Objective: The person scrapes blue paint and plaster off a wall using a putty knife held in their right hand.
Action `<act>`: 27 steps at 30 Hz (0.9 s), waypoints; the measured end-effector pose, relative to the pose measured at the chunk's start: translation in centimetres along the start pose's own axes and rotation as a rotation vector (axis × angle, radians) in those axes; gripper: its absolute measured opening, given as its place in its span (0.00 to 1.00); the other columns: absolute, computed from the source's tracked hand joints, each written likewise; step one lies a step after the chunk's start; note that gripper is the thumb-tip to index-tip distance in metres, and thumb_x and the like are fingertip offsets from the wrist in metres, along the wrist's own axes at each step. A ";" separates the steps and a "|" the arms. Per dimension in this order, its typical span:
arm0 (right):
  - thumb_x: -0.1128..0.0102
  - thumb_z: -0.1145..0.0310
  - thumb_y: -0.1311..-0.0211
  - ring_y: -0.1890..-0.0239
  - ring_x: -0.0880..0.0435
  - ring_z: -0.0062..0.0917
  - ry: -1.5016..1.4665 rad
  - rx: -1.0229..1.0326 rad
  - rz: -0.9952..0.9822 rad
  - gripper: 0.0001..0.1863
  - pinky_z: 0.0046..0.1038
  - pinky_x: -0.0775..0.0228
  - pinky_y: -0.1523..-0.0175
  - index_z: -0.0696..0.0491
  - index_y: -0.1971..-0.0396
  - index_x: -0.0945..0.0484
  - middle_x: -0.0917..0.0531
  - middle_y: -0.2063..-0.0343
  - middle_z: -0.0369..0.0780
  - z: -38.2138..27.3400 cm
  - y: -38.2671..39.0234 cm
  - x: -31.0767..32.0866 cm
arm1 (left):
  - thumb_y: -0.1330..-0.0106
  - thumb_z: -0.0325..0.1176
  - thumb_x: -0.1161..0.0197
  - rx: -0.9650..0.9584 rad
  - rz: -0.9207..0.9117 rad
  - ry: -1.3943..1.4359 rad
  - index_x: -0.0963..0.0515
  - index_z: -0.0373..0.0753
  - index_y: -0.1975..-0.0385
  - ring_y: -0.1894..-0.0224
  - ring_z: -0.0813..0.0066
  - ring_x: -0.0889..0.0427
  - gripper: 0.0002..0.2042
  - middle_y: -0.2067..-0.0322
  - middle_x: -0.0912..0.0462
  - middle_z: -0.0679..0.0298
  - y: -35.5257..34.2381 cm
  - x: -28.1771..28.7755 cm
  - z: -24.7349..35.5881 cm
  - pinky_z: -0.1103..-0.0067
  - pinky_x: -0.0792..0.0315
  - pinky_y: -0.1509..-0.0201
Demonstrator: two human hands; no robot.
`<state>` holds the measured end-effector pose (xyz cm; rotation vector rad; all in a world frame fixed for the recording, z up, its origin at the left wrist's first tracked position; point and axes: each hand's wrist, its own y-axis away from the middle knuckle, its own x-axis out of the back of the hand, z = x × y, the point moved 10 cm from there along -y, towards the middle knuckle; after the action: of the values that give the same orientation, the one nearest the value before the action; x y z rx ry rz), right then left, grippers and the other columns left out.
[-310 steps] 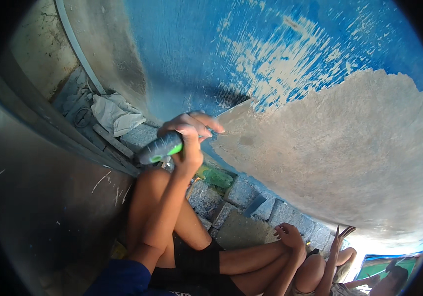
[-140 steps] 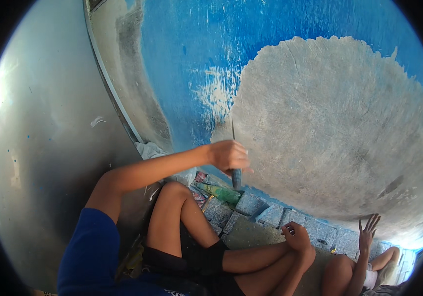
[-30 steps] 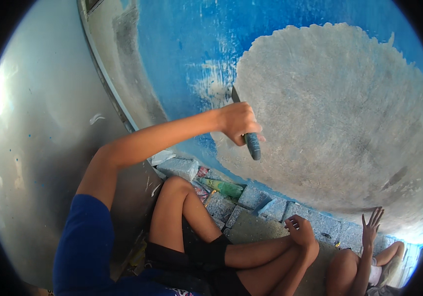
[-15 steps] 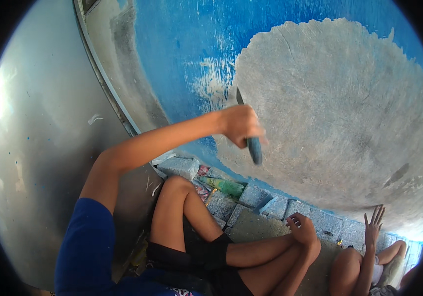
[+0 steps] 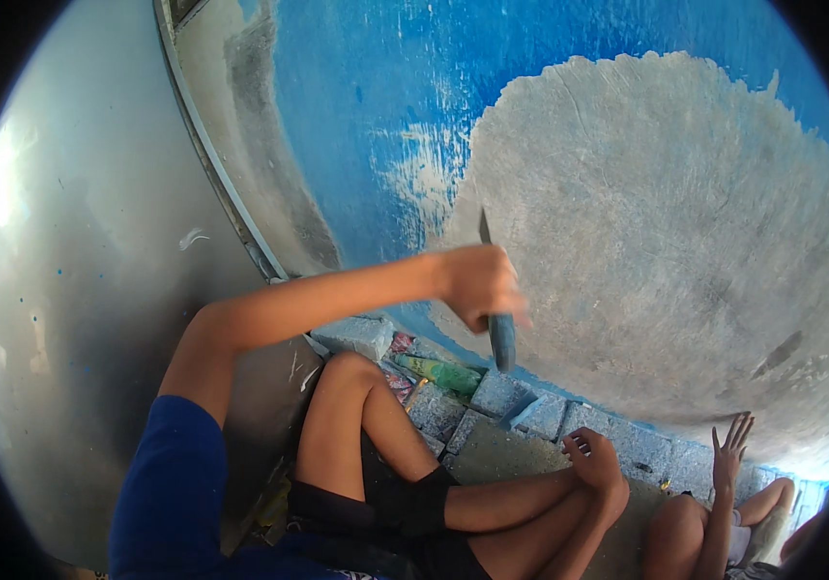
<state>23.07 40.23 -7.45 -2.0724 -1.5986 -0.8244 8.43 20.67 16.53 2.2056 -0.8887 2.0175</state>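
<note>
My left hand [image 5: 480, 287] is closed in a fist around a scraper with a dark grey handle [image 5: 502, 343]. Its narrow dark blade [image 5: 484, 227] points up beside the wall, seen nearly edge-on; I cannot tell whether it touches. Behind it, blue paint [image 5: 356, 126] meets a large bare grey patch [image 5: 627, 222], with pale scraped streaks [image 5: 424, 179] along the border. Lower right, my right hand [image 5: 598, 464] rests by my bent knee, its fingers loosely curled and a little apart, with nothing visible in them.
A shiny metal panel [image 5: 86, 290] curves up close on my left. Grey blocks [image 5: 496, 391], a crumpled green plastic bottle [image 5: 438, 372] and litter lie along the wall's foot. At the right sits another person, one raised hand [image 5: 731, 454] near the wall.
My left hand has moved down in the view with the scraper, whose blade now stands more upright. The wall and panel also sit slightly lower. My right hand stays by the knee.
</note>
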 end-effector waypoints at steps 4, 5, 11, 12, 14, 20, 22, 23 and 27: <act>0.36 0.64 0.36 0.71 0.11 0.33 0.023 -0.012 -0.028 0.10 0.33 0.21 0.63 0.56 0.64 0.16 0.12 0.74 0.44 -0.3 -0.1 -0.6 | 0.55 0.37 0.27 -0.014 0.011 -0.064 0.18 0.46 0.75 0.83 0.70 0.22 0.09 0.87 0.25 0.69 0.7 -0.8 0.4 0.73 0.32 0.82; 0.36 0.64 0.36 0.71 0.11 0.33 0.020 0.005 -0.036 0.10 0.32 0.21 0.64 0.56 0.64 0.16 0.12 0.74 0.44 -0.3 0.0 -0.9 | 0.56 0.37 0.26 0.044 0.009 -0.045 0.18 0.46 0.75 0.82 0.70 0.22 0.09 0.87 0.26 0.70 2.5 -0.6 -2.9 0.73 0.32 0.82; 0.36 0.65 0.36 0.73 0.12 0.31 -0.012 0.016 -0.010 0.10 0.32 0.21 0.66 0.56 0.64 0.16 0.12 0.74 0.44 -0.2 0.0 -0.6 | 0.58 0.39 0.25 0.078 -0.033 -0.083 0.25 0.46 0.80 0.81 0.70 0.20 0.13 0.84 0.23 0.71 2.6 -2.1 -2.8 0.74 0.30 0.80; 0.35 0.65 0.36 0.73 0.11 0.31 -0.007 0.008 -0.005 0.09 0.32 0.21 0.66 0.56 0.64 0.16 0.12 0.74 0.44 0.0 0.0 -0.3 | 0.56 0.39 0.26 0.025 -0.023 -0.067 0.27 0.46 0.81 0.81 0.70 0.20 0.13 0.84 0.24 0.71 1.6 -2.4 -0.9 0.74 0.30 0.80; 0.35 0.65 0.36 0.73 0.11 0.31 0.000 -0.004 -0.009 0.09 0.32 0.20 0.66 0.56 0.64 0.16 0.12 0.74 0.44 0.2 0.2 -0.2 | 0.53 0.39 0.26 -0.062 -0.006 -0.024 0.30 0.46 0.83 0.81 0.70 0.20 0.15 0.84 0.24 0.71 0.4 -3.5 2.3 0.73 0.30 0.80; 0.35 0.65 0.36 0.72 0.11 0.32 -0.012 0.032 -0.031 0.10 0.32 0.20 0.66 0.57 0.64 0.17 0.12 0.75 0.44 -0.9 0.0 -1.1 | 0.46 0.39 0.28 0.080 0.004 -0.077 0.30 0.46 0.83 0.84 0.68 0.23 0.15 0.88 0.27 0.69 5.0 -1.3 -5.0 0.70 0.33 0.83; 0.35 0.65 0.35 0.72 0.11 0.32 -0.025 0.029 -0.004 0.10 0.32 0.21 0.66 0.57 0.64 0.17 0.13 0.75 0.45 -0.4 0.1 -0.4 | 0.45 0.39 0.29 0.115 0.064 -0.049 0.31 0.46 0.85 0.86 0.66 0.25 0.16 0.89 0.29 0.68 3.6 -1.0 -5.0 0.71 0.34 0.83; 0.35 0.65 0.35 0.72 0.11 0.32 -0.026 0.026 -0.010 0.10 0.32 0.21 0.66 0.57 0.64 0.17 0.13 0.75 0.45 -0.4 0.1 -0.7 | 0.44 0.39 0.29 0.149 0.077 -0.028 0.32 0.46 0.86 0.86 0.66 0.26 0.16 0.90 0.30 0.68 3.4 -0.9 -4.3 0.71 0.35 0.84; 0.35 0.64 0.35 0.72 0.11 0.32 -0.004 0.009 0.004 0.10 0.32 0.21 0.66 0.57 0.64 0.17 0.12 0.74 0.44 -0.1 0.1 0.0 | 0.45 0.40 0.29 -0.041 0.041 0.057 0.31 0.46 0.87 0.87 0.66 0.26 0.17 0.91 0.31 0.67 0.0 -1.7 1.2 0.72 0.36 0.84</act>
<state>23.11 40.14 -7.37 -2.0720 -1.5966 -0.8099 9.49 20.84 14.79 2.1148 -0.9674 2.0491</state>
